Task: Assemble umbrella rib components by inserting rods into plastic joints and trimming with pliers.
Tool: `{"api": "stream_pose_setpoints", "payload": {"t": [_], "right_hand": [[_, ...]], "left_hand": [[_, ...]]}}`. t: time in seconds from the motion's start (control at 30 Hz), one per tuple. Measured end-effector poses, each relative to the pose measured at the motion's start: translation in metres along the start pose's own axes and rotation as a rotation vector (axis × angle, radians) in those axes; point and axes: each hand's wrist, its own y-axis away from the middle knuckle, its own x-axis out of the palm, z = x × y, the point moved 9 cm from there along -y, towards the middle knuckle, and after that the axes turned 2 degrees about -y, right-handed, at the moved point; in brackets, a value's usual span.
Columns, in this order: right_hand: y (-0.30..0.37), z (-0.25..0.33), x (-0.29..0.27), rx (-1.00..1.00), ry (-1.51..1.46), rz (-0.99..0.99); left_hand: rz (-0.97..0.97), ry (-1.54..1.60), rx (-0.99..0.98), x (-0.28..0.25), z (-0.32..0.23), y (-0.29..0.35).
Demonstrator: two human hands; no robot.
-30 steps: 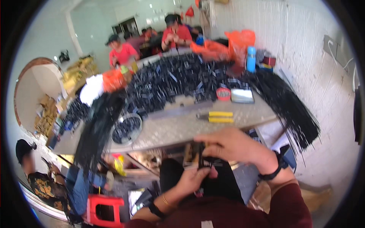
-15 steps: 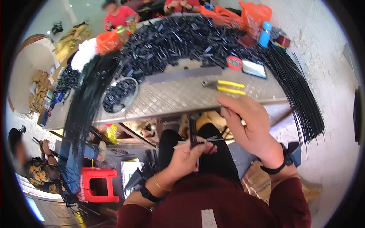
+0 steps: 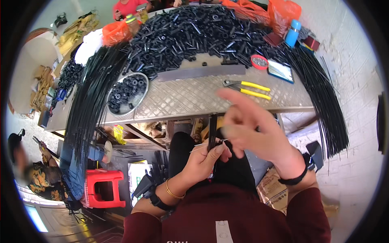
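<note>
In my left hand (image 3: 204, 161), closed in front of my lap, an upright black rod or narrow bundle of rods (image 3: 212, 133) is gripped between thumb and fingers. Thin pale wires (image 3: 197, 150) cross it sideways at the same grip. My right hand (image 3: 255, 131) hovers just above and to the right, blurred, its index finger stretched out and its thumb apart. A small dark spot shows among its bent fingers; what it is cannot be made out. Beyond that hand, yellow-handled pliers (image 3: 255, 90) lie on the table (image 3: 174, 97).
A large heap of small black parts (image 3: 182, 38) covers the table's back. A bowl (image 3: 144, 92) of black rings stands left. Long black rods (image 3: 91, 93) overhang the left edge, more rods (image 3: 320, 97) the right. A red dish (image 3: 253, 60), phone (image 3: 280, 72) and blue bottle (image 3: 292, 34) sit right.
My right hand has shifted slightly left and down toward my left hand, its index finger now extended. My left hand still grips the black rod, now a little further right in view. The view has tilted slightly.
</note>
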Motion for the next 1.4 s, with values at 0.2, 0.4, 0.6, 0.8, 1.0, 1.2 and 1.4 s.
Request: {"api": "stream_pose_setpoints", "payload": {"t": [0.2, 0.4, 0.6, 0.8, 1.0, 1.2, 1.4], "right_hand": [[0.017, 0.007, 0.018, -0.076, 0.488, 0.388], [0.057, 0.043, -0.001, -0.422, 0.241, 0.603], [0.029, -0.083, -0.072, 0.007, 0.434, 0.028], [0.000, -0.101, -0.070, 0.017, 0.390, -0.046], [-0.022, -0.112, -0.057, 0.071, 0.372, 0.040], [-0.029, -0.123, -0.058, 0.176, 0.246, 0.017], [-0.019, -0.152, -0.064, 0.183, 0.221, 0.131]], "left_hand": [[-0.027, -0.039, 0.012, 0.006, 0.006, 0.005], [-0.141, 0.349, -0.441, 0.017, 0.046, 0.013], [-0.179, 0.289, -0.395, 0.021, 0.036, 0.001], [-0.224, 0.490, -0.450, 0.000, 0.048, -0.006], [-0.293, 0.287, -0.376, -0.034, 0.056, -0.012], [-0.256, 0.279, -0.461, -0.046, 0.062, -0.014], [-0.292, 0.188, -0.446, -0.050, 0.063, -0.004]]}}
